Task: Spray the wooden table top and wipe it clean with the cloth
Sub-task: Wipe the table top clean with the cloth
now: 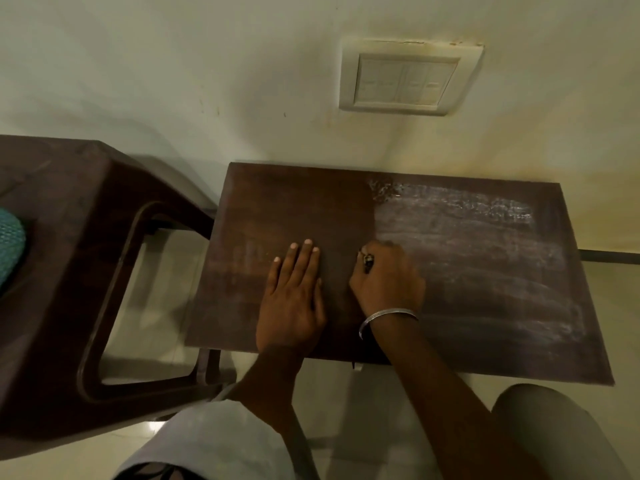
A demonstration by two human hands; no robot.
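Note:
The dark wooden table top [485, 278] stands against the wall; its right half is streaked with whitish wet smears, its left half looks darker. My left hand [294, 292] lies flat, palm down, on the left-middle of the top with fingers together. Just to its right, my right hand [388, 278], with a metal bangle on the wrist, is closed over a small dark bunched cloth [367, 263], of which only a bit shows at the thumb side; it presses on the wood at the border of the smeared part. No spray bottle is in view.
A dark brown plastic stool [69, 271] stands to the left of the table, with a teal woven thing [10, 244] on it at the frame's edge. A switch plate [408, 77] is on the wall behind. My knees [214, 441] are below, over a pale tiled floor.

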